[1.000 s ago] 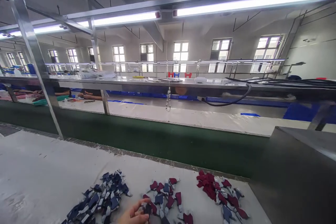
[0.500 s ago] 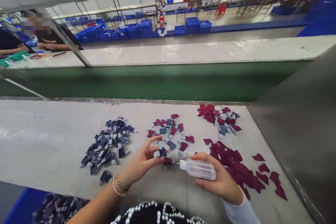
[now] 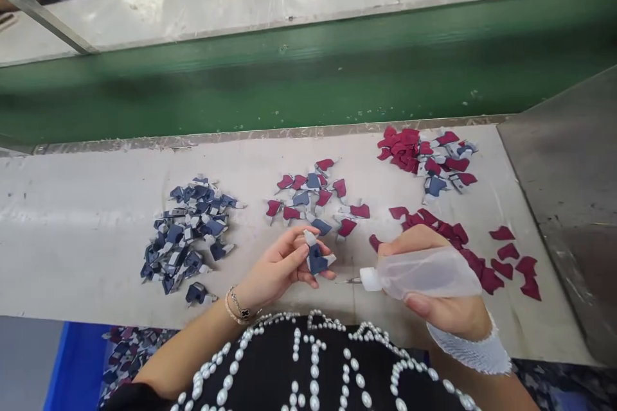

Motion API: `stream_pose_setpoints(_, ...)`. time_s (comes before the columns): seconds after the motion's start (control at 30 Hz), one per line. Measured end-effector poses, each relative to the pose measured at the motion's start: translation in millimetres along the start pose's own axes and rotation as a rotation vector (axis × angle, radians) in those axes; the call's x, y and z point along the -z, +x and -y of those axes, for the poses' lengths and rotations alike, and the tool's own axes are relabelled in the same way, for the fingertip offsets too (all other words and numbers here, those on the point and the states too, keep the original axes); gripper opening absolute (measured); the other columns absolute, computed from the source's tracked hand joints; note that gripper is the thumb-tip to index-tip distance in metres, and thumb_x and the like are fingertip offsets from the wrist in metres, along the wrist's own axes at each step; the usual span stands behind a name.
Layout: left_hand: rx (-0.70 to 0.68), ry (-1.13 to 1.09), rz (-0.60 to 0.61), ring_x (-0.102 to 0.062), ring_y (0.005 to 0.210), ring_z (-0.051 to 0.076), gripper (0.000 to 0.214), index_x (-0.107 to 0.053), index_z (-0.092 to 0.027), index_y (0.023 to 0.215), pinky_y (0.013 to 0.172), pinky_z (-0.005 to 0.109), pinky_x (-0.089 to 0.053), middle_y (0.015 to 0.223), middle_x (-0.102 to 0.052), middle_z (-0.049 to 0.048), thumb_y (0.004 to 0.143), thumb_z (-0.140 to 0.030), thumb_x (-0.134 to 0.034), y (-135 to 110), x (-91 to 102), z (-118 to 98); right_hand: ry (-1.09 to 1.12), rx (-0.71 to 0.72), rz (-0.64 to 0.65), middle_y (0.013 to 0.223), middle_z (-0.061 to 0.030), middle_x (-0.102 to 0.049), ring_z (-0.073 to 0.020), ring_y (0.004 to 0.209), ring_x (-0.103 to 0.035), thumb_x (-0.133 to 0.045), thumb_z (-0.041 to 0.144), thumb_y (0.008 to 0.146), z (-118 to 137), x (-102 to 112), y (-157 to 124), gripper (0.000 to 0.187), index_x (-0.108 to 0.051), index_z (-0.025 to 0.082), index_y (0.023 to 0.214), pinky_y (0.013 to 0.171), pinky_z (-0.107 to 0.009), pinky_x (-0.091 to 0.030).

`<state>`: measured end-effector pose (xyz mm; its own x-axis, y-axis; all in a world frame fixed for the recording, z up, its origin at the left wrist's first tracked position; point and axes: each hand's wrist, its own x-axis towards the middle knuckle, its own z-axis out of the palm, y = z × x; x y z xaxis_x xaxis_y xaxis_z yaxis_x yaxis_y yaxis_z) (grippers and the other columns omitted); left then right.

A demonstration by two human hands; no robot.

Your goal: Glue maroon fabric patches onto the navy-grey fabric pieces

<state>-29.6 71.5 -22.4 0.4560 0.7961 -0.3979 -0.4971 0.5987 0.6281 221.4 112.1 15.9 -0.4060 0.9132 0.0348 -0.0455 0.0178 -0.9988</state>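
Observation:
My left hand (image 3: pixel 289 260) is closed on a small blue and grey plastic piece (image 3: pixel 317 259), held between thumb and fingers. In my right hand (image 3: pixel 448 308) lies a translucent squeeze bottle (image 3: pixel 429 273) with a white cap and a thin needle tip; the fingers wrap round it. Its needle points left at the held piece, a small gap apart. Just beyond the left hand are scattered maroon, blue and grey pieces (image 3: pixel 301 198). A heap of blue and grey pieces (image 3: pixel 186 237) lies to the left. Flat maroon pieces (image 3: pixel 482 270) spread beyond and beside the right hand.
Another pile of maroon and grey pieces (image 3: pixel 409 148) sits at the back right. A metal panel (image 3: pixel 563 205) bounds the worktable (image 3: pixel 87 231) on the right. Behind runs a green belt (image 3: pixel 289 87). A blue bin (image 3: pixel 77 366) of pieces stands lower left. Someone's arm shows top left.
The view has tilted down. The blue and grey piece in my left hand is now turned upright, with the hand closer to me. My right hand has moved the bottle right and nearer the camera.

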Motion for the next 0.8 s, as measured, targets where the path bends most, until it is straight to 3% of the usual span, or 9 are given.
stream_pose_setpoints(0.2,-0.042,0.086,0.056,-0.07,0.082,0.012,0.024,-0.053,-0.031,0.121,0.074,0.028,-0.063,0.121,-0.061,0.0034,0.097,-0.026,-0.054,0,-2.4,-2,-0.215,0.045,0.048,0.094,0.0005,-0.071,-0.0161,0.073,-0.07,-0.077,0.022,0.074,25,-9,3,0.041,-0.063,0.034,0.11,0.062,-0.022,-0.058)
stream_pose_setpoints(0.33,-0.14,0.186,0.049,-0.068,0.088,0.012,0.033,-0.048,-0.03,0.125,0.08,0.028,-0.061,0.121,-0.06,0.0041,0.095,-0.02,-0.057,-3,-8.7,-2,-0.281,0.058,0.072,0.084,0.0025,-0.069,-0.0175,0.069,-0.07,-0.08,0.018,0.069,32,-16,1,0.052,-0.059,0.037,0.112,0.06,-0.025,-0.058)
stream_pose_setpoints(0.5,-0.248,0.25,-0.019,-0.068,0.084,0.01,0.048,-0.047,-0.023,0.102,0.072,0.02,-0.057,0.114,-0.062,0.0018,0.072,-0.007,-0.081,2,-15.1,5,-0.383,0.08,-0.027,0.078,0.0046,-0.065,-0.0142,0.059,-0.065,-0.077,0.023,0.071,32,-24,1,0.04,-0.055,0.033,0.103,0.052,-0.023,-0.055)
stream_pose_setpoints(0.67,-0.38,0.379,-0.074,-0.062,0.078,0.006,0.038,-0.04,-0.02,0.087,0.071,0.018,-0.052,0.109,-0.065,0.0021,0.078,-0.007,-0.075,5,-22.5,10,-0.635,0.214,-0.034,0.076,0.0041,-0.065,-0.0139,0.063,-0.068,-0.072,0.03,0.077,40,-30,1,0.027,-0.054,0.029,0.097,0.054,-0.022,-0.056)
stream_pose_setpoints(0.8,-0.418,0.456,-0.015,-0.063,0.079,0.007,0.039,-0.043,-0.023,0.105,0.071,0.02,-0.052,0.13,-0.061,0.0082,0.082,-0.008,-0.07,3,-29.7,6,-0.691,0.252,-0.074,0.073,0.004,-0.063,-0.0144,0.062,-0.068,-0.068,0.036,0.081,46,-33,-3,0.023,-0.052,0.029,0.097,0.055,-0.023,-0.055)
